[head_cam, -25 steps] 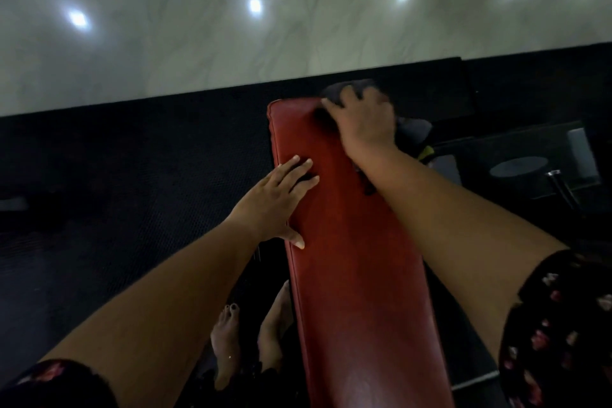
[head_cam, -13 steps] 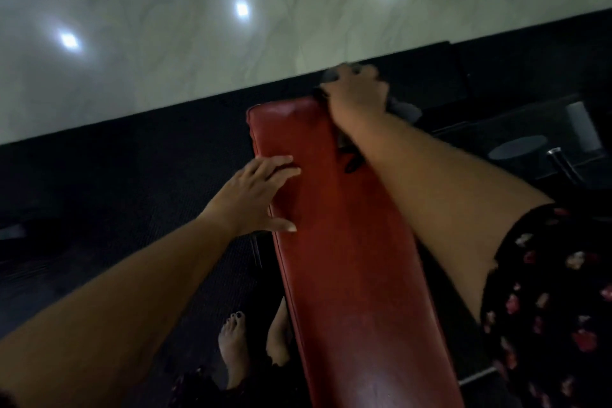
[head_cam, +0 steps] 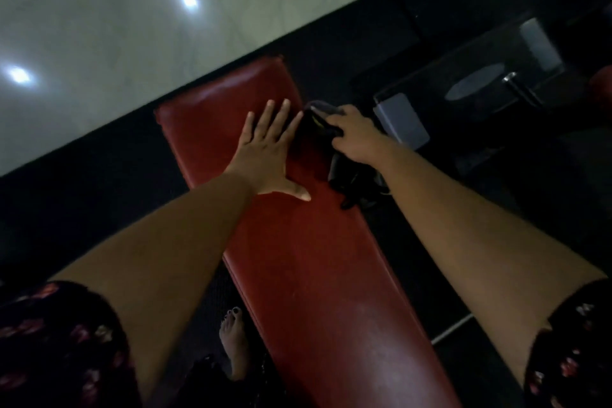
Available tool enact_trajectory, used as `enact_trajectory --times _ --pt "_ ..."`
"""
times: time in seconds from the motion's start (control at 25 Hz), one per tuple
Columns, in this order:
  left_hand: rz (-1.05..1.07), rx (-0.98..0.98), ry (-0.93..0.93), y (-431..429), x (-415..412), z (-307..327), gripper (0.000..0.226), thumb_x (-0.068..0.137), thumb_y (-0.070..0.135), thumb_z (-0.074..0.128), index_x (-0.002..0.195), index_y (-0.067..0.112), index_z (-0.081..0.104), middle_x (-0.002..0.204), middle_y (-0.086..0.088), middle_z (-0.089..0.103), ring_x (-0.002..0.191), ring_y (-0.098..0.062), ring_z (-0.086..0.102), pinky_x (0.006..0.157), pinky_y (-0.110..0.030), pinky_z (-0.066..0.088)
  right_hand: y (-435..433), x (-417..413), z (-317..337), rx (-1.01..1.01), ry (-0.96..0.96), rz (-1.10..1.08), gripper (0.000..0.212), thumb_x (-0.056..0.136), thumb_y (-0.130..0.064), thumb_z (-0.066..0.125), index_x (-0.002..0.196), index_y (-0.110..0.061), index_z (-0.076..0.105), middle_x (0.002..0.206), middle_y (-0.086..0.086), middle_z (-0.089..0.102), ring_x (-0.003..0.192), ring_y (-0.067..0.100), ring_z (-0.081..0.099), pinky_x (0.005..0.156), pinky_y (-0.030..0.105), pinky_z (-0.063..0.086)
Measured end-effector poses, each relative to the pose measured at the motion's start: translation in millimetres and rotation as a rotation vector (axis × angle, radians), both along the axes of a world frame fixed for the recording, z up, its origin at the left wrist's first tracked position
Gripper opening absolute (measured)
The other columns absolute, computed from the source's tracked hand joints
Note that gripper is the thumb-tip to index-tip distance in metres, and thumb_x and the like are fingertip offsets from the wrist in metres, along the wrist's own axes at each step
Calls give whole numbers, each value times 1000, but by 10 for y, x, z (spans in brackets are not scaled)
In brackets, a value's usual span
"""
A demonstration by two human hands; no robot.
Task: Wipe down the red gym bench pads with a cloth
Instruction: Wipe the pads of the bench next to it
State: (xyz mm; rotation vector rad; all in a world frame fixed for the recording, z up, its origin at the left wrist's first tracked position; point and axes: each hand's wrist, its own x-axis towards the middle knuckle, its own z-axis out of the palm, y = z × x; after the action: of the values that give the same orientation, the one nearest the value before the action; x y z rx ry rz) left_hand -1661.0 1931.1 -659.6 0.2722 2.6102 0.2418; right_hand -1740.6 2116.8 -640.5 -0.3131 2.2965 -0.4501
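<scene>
Red bench pad [head_cam: 314, 258]: stretching away from the person over a black mat [head_cam: 99, 192].
Left hand [head_cam: 265, 146]: lying flat on the pad's far half, fingers straight and spread.
Right hand [head_cam: 359, 139]: gripping a dark cloth [head_cam: 316, 129] at the pad's right edge.
Cloth: bunching under the fingers, one end hanging off the pad's right side.
Right of pad: a grey block [head_cam: 402, 121] and a dark disc [head_cam: 475, 86] are sitting.
Left of pad: a bare foot [head_cam: 233, 341] is standing.
Beyond pad: pale floor [head_cam: 132, 26] is reflecting lamps.
</scene>
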Motion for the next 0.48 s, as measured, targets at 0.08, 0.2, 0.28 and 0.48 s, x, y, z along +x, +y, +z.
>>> enact_trajectory --times 0.08,0.2,0.28,0.48 --pt "9 6 -32 -13 -7 35 149 47 87 65 152 24 -20 159 -6 -28 143 -26 -32 111 -48 -21 158 175 19 -45 -102 -53 58 96 -8 51 150 -20 33 157 5 17 137 31 32 113 35 29" --pt "14 -13 -53 18 4 18 149 47 86 66 150 27 -25 157 -3 -32 141 -24 -34 110 -47 -23 515 316 -18 36 -285 28 63 93 -7 54 150 -20 32 159 2 18 138 25 32 110 32 31" --pt "24 -8 -59 12 -3 -7 148 48 86 66 150 28 -25 157 -2 -32 140 -22 -35 110 -46 -24 671 294 -13 150 -224 124 62 91 -10 56 148 -25 36 156 3 25 132 26 39 103 34 39" --pt "26 -11 -49 -10 -5 -53 145 49 85 66 150 30 -23 157 1 -32 138 -18 -38 111 -46 -23 330 680 41 180 121 52 50 96 -21 52 143 -33 40 153 0 21 126 32 34 95 45 45"
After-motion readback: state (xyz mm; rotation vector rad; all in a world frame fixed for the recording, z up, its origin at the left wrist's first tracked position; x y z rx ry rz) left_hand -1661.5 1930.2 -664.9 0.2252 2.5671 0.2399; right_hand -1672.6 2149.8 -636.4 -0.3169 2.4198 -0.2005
